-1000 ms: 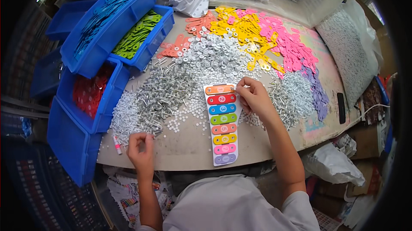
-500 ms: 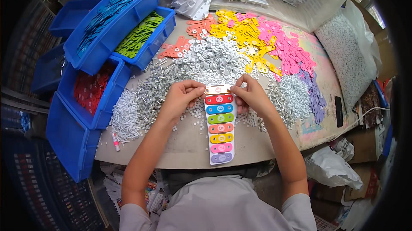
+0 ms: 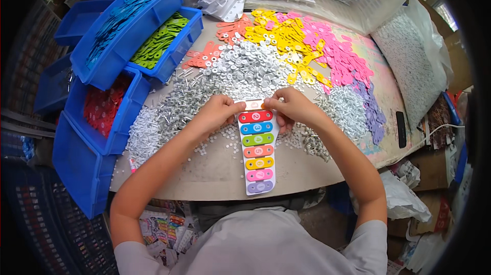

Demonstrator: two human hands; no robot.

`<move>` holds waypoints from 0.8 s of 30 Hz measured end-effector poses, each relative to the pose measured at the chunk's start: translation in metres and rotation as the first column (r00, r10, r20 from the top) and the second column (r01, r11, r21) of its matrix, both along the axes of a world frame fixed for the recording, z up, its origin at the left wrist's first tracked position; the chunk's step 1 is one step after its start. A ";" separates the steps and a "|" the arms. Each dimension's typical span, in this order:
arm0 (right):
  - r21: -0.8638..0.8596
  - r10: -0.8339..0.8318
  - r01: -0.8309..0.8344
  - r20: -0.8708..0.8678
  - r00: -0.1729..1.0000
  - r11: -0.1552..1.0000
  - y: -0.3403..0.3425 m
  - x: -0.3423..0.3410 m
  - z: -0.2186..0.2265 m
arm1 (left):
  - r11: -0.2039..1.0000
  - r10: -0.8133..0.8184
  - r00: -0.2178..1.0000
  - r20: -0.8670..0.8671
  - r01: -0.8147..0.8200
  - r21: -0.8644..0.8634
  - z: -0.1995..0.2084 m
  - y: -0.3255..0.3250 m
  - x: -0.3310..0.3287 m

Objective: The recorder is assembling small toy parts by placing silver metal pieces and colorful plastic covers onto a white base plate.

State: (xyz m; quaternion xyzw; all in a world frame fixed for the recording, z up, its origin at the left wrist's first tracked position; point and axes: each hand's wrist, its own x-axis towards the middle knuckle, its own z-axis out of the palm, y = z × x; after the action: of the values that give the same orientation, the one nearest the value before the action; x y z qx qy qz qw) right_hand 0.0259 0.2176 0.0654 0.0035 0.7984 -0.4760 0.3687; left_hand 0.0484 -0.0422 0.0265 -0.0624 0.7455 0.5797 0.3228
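Observation:
A toy xylophone [image 3: 259,151] with a white base and a column of coloured bars lies upright in front of me on the table. At its far end is a white bar [image 3: 254,105], with a red bar [image 3: 255,116] just below it. My left hand [image 3: 221,111] is closed at the left of this far end, thumb on the white bar's left end. On the other side my right hand [image 3: 290,106] presses its thumb and forefinger at the bar's right end, its other fingers curled beside the base. The fingertips partly hide both ends of the white bar.
Behind the hands spreads a heap of white washers [image 3: 250,65], with metal pins [image 3: 192,96] to the left. Yellow bars [image 3: 279,32], pink bars [image 3: 340,55] and purple bars [image 3: 375,114] lie beyond. Blue bins [image 3: 110,144] stand left; a black phone-like object [image 3: 401,129] lies right.
Both elbows have spread outward and the forearms lie flatter. My thumbs now press onto the white bar's ends. The whole view has shifted slightly.

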 end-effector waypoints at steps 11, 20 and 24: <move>0.142 0.201 -0.204 0.033 0.979 0.969 -0.004 -0.024 -0.002 | 0.979 0.077 0.984 0.159 -0.104 0.173 0.004 0.009 -0.004; 0.053 0.035 -0.026 -0.185 0.982 0.998 -0.007 0.003 -0.007 | 0.994 0.026 0.958 -0.285 -0.055 -0.097 -0.027 0.001 0.010; 0.053 -0.198 0.286 -0.602 0.774 0.957 0.033 0.027 -0.012 | 0.956 -0.026 0.895 -0.445 -0.108 -0.272 0.007 0.013 0.061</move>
State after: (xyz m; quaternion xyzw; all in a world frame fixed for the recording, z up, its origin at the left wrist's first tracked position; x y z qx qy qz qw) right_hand 0.0527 0.2509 0.0536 -0.0155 0.8976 -0.4391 0.0364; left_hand 0.1097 -0.0293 0.0336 0.0091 0.8747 0.4698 0.1190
